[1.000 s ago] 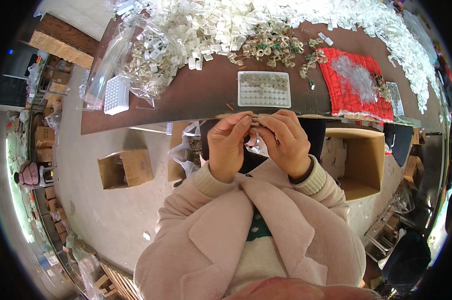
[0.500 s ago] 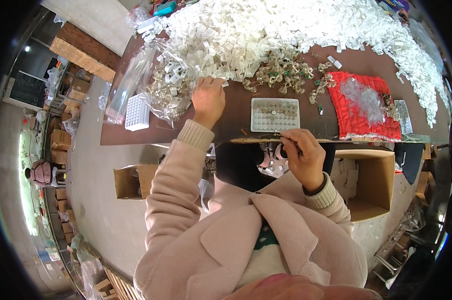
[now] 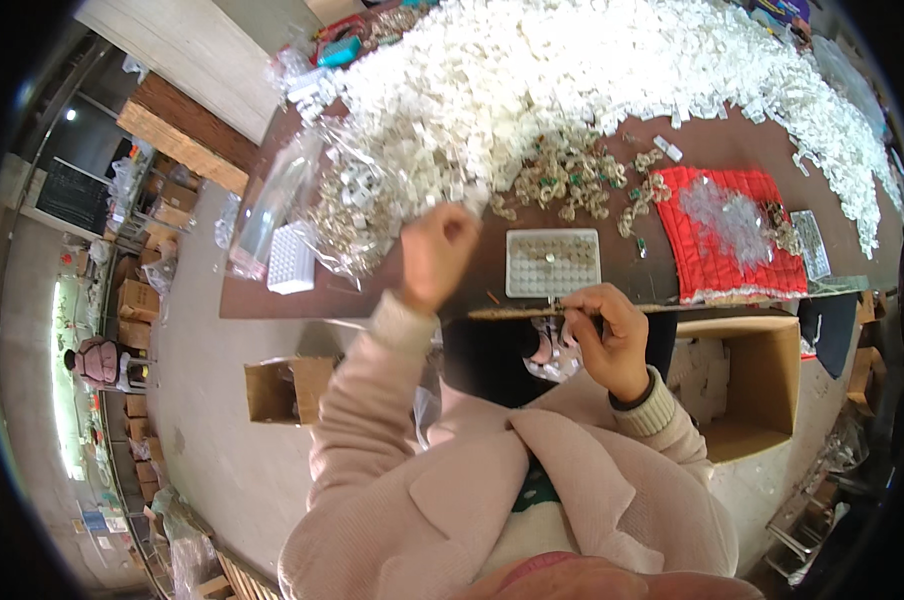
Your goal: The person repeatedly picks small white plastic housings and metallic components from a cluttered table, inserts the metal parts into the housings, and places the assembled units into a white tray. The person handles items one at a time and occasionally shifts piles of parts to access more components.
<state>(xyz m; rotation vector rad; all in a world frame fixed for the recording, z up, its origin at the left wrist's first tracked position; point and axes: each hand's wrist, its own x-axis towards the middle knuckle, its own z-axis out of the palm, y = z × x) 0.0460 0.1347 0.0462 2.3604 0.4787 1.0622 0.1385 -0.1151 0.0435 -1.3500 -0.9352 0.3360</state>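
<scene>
My left hand (image 3: 437,258) hovers over the table by the near edge of the big heap of small white plastic pieces (image 3: 492,95). Its fingers are curled in and a little blurred, so what they hold cannot be made out. At the table's front edge my right hand (image 3: 612,340) is closed, thumb and forefinger pinching a tiny metallic piece (image 3: 556,302). Just beyond that pinch lies a white tray (image 3: 513,283) with rows of small round hollows, some filled with small pieces. Loose metal parts with green bits (image 3: 572,180) are piled behind the tray.
A clear bag of metal and white parts (image 3: 347,215) and a white ridged block (image 3: 290,260) stand at left. On the right lies a red quilted cloth (image 3: 694,270) bearing clear bits. Cardboard boxes (image 3: 762,400) sit under the table edge.
My left hand has drawn back from the white heap toward me. My right hand keeps its pinch by the tray. The whole view has shifted slightly.
</scene>
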